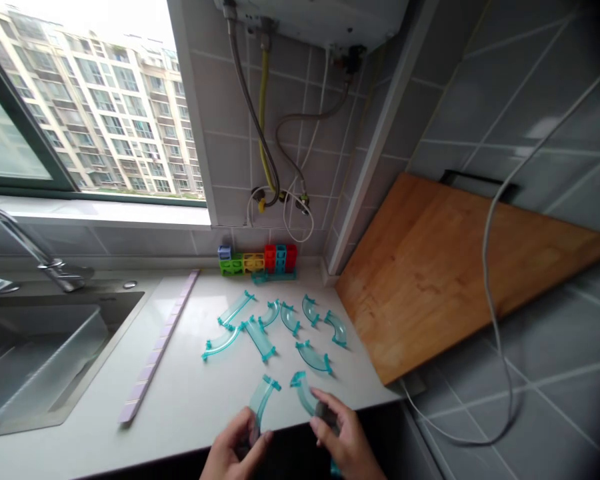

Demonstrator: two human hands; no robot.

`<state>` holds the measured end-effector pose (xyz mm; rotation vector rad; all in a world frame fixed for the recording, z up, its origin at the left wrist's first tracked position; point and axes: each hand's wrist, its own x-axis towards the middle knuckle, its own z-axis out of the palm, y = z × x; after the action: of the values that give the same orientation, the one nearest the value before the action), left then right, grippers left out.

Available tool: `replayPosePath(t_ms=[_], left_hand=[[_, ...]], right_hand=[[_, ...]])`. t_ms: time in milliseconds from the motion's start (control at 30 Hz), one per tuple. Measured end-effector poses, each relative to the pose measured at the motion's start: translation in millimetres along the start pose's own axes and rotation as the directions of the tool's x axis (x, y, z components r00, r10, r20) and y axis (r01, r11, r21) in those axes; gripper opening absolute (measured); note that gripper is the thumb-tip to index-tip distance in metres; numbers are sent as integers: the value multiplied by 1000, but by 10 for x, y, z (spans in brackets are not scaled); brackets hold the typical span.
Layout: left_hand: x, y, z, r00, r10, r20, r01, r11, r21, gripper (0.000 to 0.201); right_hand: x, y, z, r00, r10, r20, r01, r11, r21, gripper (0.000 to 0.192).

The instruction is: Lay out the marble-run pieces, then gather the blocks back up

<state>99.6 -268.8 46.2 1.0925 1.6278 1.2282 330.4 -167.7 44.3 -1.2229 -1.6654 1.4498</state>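
Hands at the counter's (190,400) front edge: left hand (235,450) and right hand (343,443) each pinch a curved teal track piece (261,399) (more lie behind).

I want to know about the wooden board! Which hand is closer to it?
Right. The right hand sits just below the board's near corner; the left hand is farther off to the left.

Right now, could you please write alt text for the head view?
Two hands, left hand and right hand, each hold a curved teal track piece over a white counter; more pieces lie beyond, near coloured blocks and a cutting board.
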Motion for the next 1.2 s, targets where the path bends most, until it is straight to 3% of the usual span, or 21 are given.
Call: replayPosePath(t_ms=[67,167,267,400,533,633,800,933,1100,1200], left_hand=[[77,8,-174,996,83,-19,-79,980,182,42],[208,4,-460,984,178,3,-166,910,379,34],[308,-15,-640,980,200,-21,-163,852,497,33],[320,-18,-632,984,178,-29,-131,816,562,33],[236,-19,-523,991,134,-21,-98,815,571,34],[176,-66,-512,996,88,-20,-60,807,588,34],[238,-111,-705,993,107,-53,-40,715,698,31],[653,1,-1039,987,142,-79,-14,559,829,32],[1600,103,-1503,986,110,-124,65,430,900,31],[2160,87,-1654,990,67,-128,93,384,919,32]], right_hand=[[247,58,-319,980,-141,-139,112,974,-197,59],[680,202,-751,881,-377,-285,160,805,-571,48],[1106,359,-969,847,-411,-337,105,751,-652,34],[1547,506,-961,822,-448,-352,86,708,-701,29],[1755,570,-908,808,-501,-310,136,670,-730,28],[1677,617,-861,790,-547,-275,191,647,-738,31],[1164,791,-584,757,-626,-187,336,618,-711,31],[882,910,-392,762,-632,-141,415,644,-642,30],[898,916,-399,786,-594,-172,422,719,-553,31],[929,906,-407,799,-575,-178,420,744,-520,33]])
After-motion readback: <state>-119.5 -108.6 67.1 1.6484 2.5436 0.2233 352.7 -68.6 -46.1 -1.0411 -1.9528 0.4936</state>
